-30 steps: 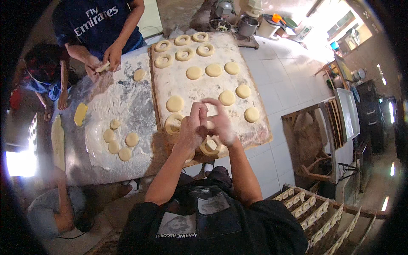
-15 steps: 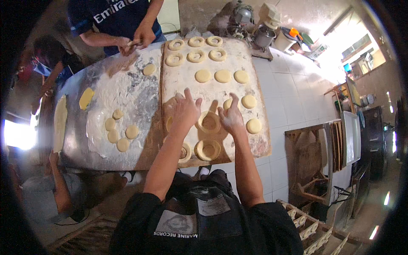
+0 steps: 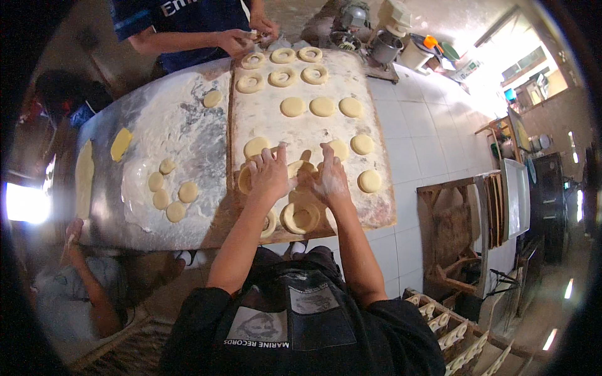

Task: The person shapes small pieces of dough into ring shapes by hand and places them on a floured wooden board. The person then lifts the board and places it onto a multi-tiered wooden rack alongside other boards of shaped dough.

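On the floured board lie several pale dough rings and flat dough rounds. My left hand rests over the near rows, fingers spread, at the left side of a dough ring. Opposite it, my right hand has its fingers apart, slightly bent, at the ring's right side; the fingertips partly hide it. Whether they press the dough I cannot tell. A wider dough ring sits just below my hands. Other dough beside them is partly covered by my fingers.
A metal table with flour and dough pieces adjoins at left. One co-worker works at the far side, another at lower left. Mixers stand behind. A wooden frame and a rack are at right.
My hands were together over the board one second ago, then parted with fingers raised; now they are lower around the middle ring. The far co-worker's hands have moved right toward the board's corner.
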The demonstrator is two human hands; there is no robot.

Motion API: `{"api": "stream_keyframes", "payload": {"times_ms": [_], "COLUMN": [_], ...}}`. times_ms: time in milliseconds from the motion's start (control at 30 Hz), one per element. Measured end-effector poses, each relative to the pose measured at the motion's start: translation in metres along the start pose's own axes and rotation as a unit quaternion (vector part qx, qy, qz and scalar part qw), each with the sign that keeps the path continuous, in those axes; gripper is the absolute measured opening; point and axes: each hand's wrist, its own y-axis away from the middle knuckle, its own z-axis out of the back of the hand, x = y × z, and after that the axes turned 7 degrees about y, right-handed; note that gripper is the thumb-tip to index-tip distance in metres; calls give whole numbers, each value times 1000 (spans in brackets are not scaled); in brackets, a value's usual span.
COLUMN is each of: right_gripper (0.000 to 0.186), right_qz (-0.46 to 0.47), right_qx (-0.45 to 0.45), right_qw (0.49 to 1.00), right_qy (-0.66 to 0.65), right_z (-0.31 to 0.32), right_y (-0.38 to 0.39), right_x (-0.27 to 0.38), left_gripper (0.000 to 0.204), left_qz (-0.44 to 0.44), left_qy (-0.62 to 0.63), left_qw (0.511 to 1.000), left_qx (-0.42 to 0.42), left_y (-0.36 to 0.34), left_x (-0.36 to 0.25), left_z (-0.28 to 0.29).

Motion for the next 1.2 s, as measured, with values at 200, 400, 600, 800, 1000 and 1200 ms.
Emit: {"api": "stream_keyframes", "payload": {"times_ms": [200,400,600,800,1000,1200], "right_gripper": [56,47,32,37,34,43], "right_qz": [-132,-215,-69,71,170,190], "right_qx": [-153,-70,-58,66,197,78], "right_qw": [979,962,991,973,952,956], "right_qy": [39,150,-98,-209,-163,209], "right_z": [36,41,61,2,-166,-236], "right_y": [43,29,22,-40,-145,-164], "right_x": [-42,-102,-32,102,238,286], "left_gripper": [67,41,29,34,23,17], "left_qz": [-73,-226,-313,-92,-12,0], "left_qy": [24,-23,307,350,154,230], "left_qw": [996,974,898,904,961,896], "left_qx": [-39,-25,-33,-230,-229,-380], "left_y": [-18,-37,-59,-13,8,25], "left_x": [-20,-85,-60,126,265,291], "left_z": [-2,-2,-38,54,72,95]}}
